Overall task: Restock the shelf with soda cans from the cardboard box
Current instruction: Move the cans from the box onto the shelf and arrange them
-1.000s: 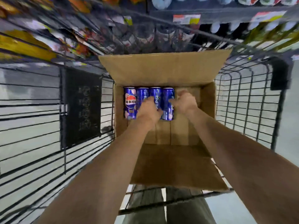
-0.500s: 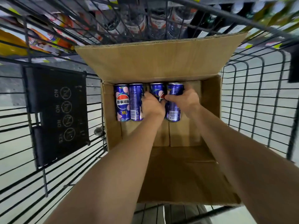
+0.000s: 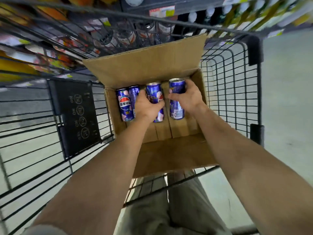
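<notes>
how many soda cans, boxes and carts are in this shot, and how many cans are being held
soda cans: 4, one gripped by the left hand, one by the right hand
cardboard box: 1
wire cart: 1
total: 6

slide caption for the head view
Left hand grips the third soda can, right hand the rightmost can, in the cardboard box in a wire cart.

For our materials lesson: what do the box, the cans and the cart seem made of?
Box: matte brown cardboard, folded flaps. Cans: likely aluminium, glossy blue print, silvery rims. Cart: dark-coated metal wire, probably; thin welded grid.
</notes>
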Available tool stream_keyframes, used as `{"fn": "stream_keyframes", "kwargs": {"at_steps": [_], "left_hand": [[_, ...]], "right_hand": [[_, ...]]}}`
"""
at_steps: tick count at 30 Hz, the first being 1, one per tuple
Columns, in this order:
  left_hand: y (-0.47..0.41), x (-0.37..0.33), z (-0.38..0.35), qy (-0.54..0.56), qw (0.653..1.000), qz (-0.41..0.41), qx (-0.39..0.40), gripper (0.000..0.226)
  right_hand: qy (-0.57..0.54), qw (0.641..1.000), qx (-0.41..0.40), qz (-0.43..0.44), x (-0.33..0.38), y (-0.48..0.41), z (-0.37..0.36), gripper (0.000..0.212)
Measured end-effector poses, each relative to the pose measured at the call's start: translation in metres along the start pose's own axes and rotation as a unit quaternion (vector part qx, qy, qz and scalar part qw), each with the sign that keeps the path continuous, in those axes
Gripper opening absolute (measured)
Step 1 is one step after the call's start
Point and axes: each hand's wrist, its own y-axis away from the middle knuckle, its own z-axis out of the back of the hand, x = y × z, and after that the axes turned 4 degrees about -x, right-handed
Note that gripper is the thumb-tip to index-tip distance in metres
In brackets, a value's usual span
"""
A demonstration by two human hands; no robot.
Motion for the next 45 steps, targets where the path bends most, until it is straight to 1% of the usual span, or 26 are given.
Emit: {"fn": "stream_keyframes", "kwargs": {"at_steps": [2,5,7,11,15,17,21,23,24,26,27,30,32,34,35,37,39,42,45], "left_hand": [[0.019,-0.01,0.027,0.019,0.998,-0.055,-0.004,0.05],[0.051,-0.028,0.069,0.04,0.991,-0.127,-0.011,0.056],[0.07,-0.043,0.092,0.048,0.987,-0.152,-0.011,0.061],[0.106,-0.084,0.135,0.075,0.974,-0.211,-0.036,0.062],[0.141,-0.128,0.158,0.096,0.957,-0.267,-0.053,0.062],[0.159,-0.152,0.165,0.113,0.947,-0.293,-0.068,0.068],[0.188,-0.201,0.169,0.141,0.929,-0.335,-0.076,0.082],[0.21,-0.229,0.167,0.136,0.919,-0.361,-0.086,0.088],[0.222,-0.244,0.164,0.135,0.915,-0.37,-0.088,0.088],[0.246,-0.272,0.154,0.14,0.907,-0.386,-0.091,0.081],[0.259,-0.284,0.148,0.135,0.903,-0.395,-0.097,0.078],[0.303,-0.316,0.122,0.129,0.89,-0.418,-0.129,0.071],[0.334,-0.336,0.1,0.135,0.884,-0.422,-0.15,0.063],[0.363,-0.356,0.076,0.143,0.881,-0.423,-0.156,0.062],[0.377,-0.365,0.065,0.146,0.878,-0.426,-0.16,0.068],[0.402,-0.384,0.046,0.147,0.869,-0.442,-0.168,0.075],[0.422,-0.406,0.028,0.148,0.862,-0.453,-0.173,0.075],[0.447,-0.438,0.01,0.145,0.858,-0.46,-0.179,0.069],[0.464,-0.468,0.001,0.144,0.85,-0.474,-0.18,0.074]], "right_hand": [[-0.018,1.0,-0.004,0.017,0.017,0.023,0.008,0.065],[-0.025,0.998,-0.017,0.056,0.048,0.061,0.022,0.063],[-0.037,0.995,-0.018,0.086,0.068,0.079,0.035,0.067],[-0.055,0.986,-0.042,0.153,0.113,0.118,0.066,0.075],[-0.068,0.978,-0.061,0.189,0.155,0.15,0.104,0.064],[-0.079,0.971,-0.075,0.214,0.176,0.166,0.128,0.061],[-0.084,0.954,-0.101,0.271,0.212,0.188,0.183,0.071],[-0.091,0.947,-0.103,0.289,0.222,0.195,0.216,0.08],[-0.092,0.944,-0.105,0.3,0.226,0.199,0.234,0.08],[-0.102,0.935,-0.114,0.321,0.229,0.206,0.274,0.079],[-0.106,0.931,-0.119,0.328,0.227,0.211,0.295,0.077],[-0.111,0.919,-0.129,0.356,0.216,0.22,0.361,0.059],[-0.123,0.913,-0.128,0.368,0.207,0.225,0.406,0.056],[-0.118,0.907,-0.132,0.382,0.197,0.233,0.449,0.053],[-0.12,0.904,-0.133,0.388,0.194,0.237,0.468,0.059],[-0.13,0.898,-0.132,0.398,0.187,0.244,0.504,0.079],[-0.129,0.894,-0.139,0.406,0.18,0.248,0.537,0.086],[-0.122,0.889,-0.144,0.418,0.176,0.254,0.581,0.079],[-0.115,0.881,-0.153,0.433,0.18,0.255,0.616,0.067]]}}
